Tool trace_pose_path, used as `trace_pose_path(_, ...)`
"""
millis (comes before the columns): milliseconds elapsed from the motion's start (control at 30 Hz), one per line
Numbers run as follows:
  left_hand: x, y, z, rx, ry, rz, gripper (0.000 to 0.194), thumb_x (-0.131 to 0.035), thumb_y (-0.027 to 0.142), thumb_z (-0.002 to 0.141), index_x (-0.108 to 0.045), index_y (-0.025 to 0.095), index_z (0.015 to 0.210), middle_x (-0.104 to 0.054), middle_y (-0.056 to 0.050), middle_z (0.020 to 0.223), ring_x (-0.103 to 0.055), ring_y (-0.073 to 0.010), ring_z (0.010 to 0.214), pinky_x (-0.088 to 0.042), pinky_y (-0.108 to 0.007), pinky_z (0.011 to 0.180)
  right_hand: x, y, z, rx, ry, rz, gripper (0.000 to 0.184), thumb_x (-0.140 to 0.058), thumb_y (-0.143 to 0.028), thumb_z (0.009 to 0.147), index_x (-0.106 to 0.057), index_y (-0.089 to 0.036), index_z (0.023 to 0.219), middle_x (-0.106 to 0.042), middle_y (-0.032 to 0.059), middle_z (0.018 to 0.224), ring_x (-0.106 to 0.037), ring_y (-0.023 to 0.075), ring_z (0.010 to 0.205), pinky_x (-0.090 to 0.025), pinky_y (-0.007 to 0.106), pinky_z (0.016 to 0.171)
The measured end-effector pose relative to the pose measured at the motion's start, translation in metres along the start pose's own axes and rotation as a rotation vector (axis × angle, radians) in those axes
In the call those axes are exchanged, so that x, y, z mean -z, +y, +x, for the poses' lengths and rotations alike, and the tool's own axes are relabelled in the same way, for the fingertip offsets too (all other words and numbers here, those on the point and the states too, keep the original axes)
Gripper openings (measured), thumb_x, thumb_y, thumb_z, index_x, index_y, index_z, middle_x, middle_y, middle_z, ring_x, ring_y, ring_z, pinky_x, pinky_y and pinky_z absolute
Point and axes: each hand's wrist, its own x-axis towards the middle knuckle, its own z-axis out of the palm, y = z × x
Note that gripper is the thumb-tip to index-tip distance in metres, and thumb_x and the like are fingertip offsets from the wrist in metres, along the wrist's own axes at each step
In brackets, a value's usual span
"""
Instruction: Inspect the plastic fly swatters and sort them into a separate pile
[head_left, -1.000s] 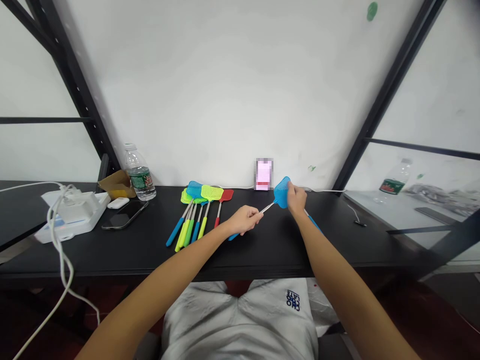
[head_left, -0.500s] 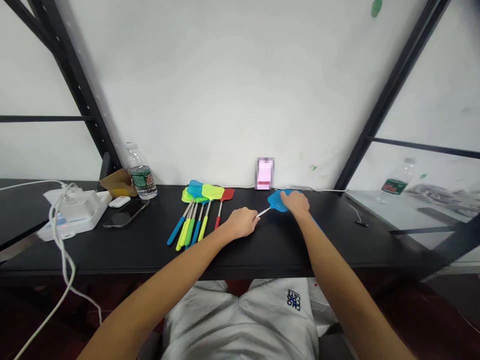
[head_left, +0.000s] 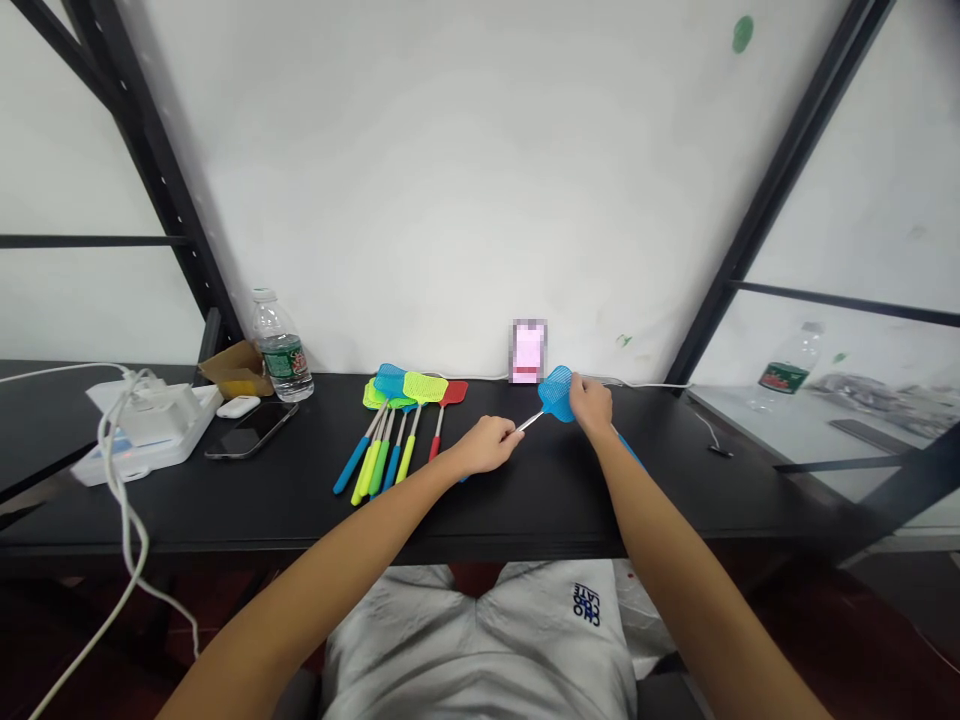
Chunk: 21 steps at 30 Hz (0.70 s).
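Note:
My left hand (head_left: 489,446) is closed round the handle end of a blue fly swatter (head_left: 556,394), whose metal rod slants up to the right. My right hand (head_left: 592,404) grips the right edge of that swatter's mesh head, its fingertips partly hidden. A second blue handle (head_left: 630,448) shows beside my right wrist; the rest of it is covered by my hand and arm. Left of my left hand lies a fanned pile of fly swatters (head_left: 426,387) with yellow, blue and green handles, heads toward the wall. A red fly swatter (head_left: 453,393) rests at the pile's right side.
A water bottle (head_left: 282,350), an open cardboard box (head_left: 238,368), a black phone (head_left: 253,431) and a white case (head_left: 238,407) stand or lie at the left. Farther left is a white power strip (head_left: 154,445) with cables. A pixelated upright screen (head_left: 529,351) leans on the wall.
The held swatter's head has tilted up off the tabletop and shifted slightly left. My right hand has moved a little left with it, now at the head's right edge. The pile is unchanged.

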Motion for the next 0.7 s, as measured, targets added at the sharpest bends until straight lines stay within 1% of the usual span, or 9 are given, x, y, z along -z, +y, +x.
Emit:
trace_pose_path(100,-0.001,0.001,0.000,0.009,0.000,-0.006,0.040,-0.040,0.041,0.091,-0.052,0.017,0.062,-0.056,-0.001,0.061,-0.049,-0.0122,0.057,-0.031,-0.025,0.055,-0.001,0.002,0.001,-0.012,0.022,0.014,0.057,-0.030,-0.047,0.092,-0.074,-0.012,0.085,-0.070,0.0203,0.093,-0.063,0.0297,0.092,-0.043,0.035,0.082)
trace_pose_path(167,-0.001,0.001,0.001,0.029,-0.023,-0.043,0.040,-0.039,0.043,0.091,-0.051,0.017,0.063,-0.056,-0.001,0.061,-0.051,-0.0120,0.055,-0.033,-0.024,0.054,-0.001,0.003,0.002,-0.031,0.026,0.025,0.057,-0.031,-0.047,0.091,-0.074,-0.011,0.086,-0.069,0.0216,0.093,-0.063,0.0314,0.092,-0.043,0.036,0.081)
trace_pose_path(233,0.000,0.001,0.001,0.094,-0.090,-0.129,0.041,-0.037,0.047,0.091,-0.052,0.017,0.067,-0.054,0.000,0.057,-0.049,-0.0108,0.046,-0.034,-0.023,0.049,-0.002,0.005,0.004,-0.042,0.029,0.044,0.059,-0.029,-0.047,0.091,-0.075,-0.010,0.086,-0.069,0.0227,0.093,-0.063,0.0334,0.093,-0.043,0.038,0.082)
trace_pose_path(333,0.002,0.002,0.001,0.176,-0.217,-0.322,0.041,-0.033,0.051,0.092,-0.051,0.018,0.075,-0.048,0.005,0.051,-0.039,-0.0081,0.033,-0.030,-0.022,0.039,-0.003,0.008,0.008,-0.050,0.056,0.101,0.062,-0.027,-0.048,0.092,-0.075,-0.009,0.086,-0.069,0.0240,0.096,-0.062,0.0356,0.097,-0.042,0.040,0.085)
trace_pose_path(400,0.003,0.003,0.001,0.164,-0.266,-0.441,0.040,-0.033,0.051,0.092,-0.048,0.018,0.076,-0.045,0.007,0.047,-0.036,-0.0069,0.030,-0.029,-0.020,0.036,-0.004,0.009,0.011,-0.063,0.087,0.144,0.063,-0.027,-0.047,0.093,-0.074,-0.007,0.088,-0.068,0.0253,0.098,-0.061,0.0365,0.100,-0.041,0.041,0.088)
trace_pose_path(500,0.003,0.003,0.002,0.133,-0.305,-0.565,0.040,-0.034,0.052,0.092,-0.046,0.018,0.075,-0.041,0.008,0.043,-0.034,-0.0064,0.029,-0.030,-0.019,0.035,-0.005,0.010,0.013,-0.090,0.128,0.197,0.064,-0.026,-0.047,0.093,-0.073,-0.004,0.093,-0.067,0.0278,0.102,-0.060,0.0378,0.103,-0.040,0.042,0.090)
trace_pose_path(600,0.002,0.002,0.004,0.142,-0.327,-0.621,0.041,-0.033,0.054,0.092,-0.045,0.018,0.074,-0.038,0.009,0.041,-0.034,-0.0065,0.029,-0.030,-0.019,0.035,-0.005,0.010,0.013,-0.098,0.152,0.223,0.064,-0.027,-0.046,0.093,-0.073,-0.001,0.095,-0.066,0.0294,0.103,-0.060,0.0386,0.105,-0.039,0.043,0.092)
trace_pose_path(700,-0.001,0.000,0.005,0.156,-0.339,-0.649,0.042,-0.032,0.054,0.092,-0.046,0.018,0.075,-0.037,0.009,0.041,-0.033,-0.0063,0.029,-0.029,-0.018,0.036,-0.005,0.010,0.013,-0.100,0.183,0.241,0.063,-0.027,-0.045,0.093,-0.072,-0.001,0.094,-0.066,0.0294,0.102,-0.060,0.0380,0.105,-0.039,0.042,0.093)
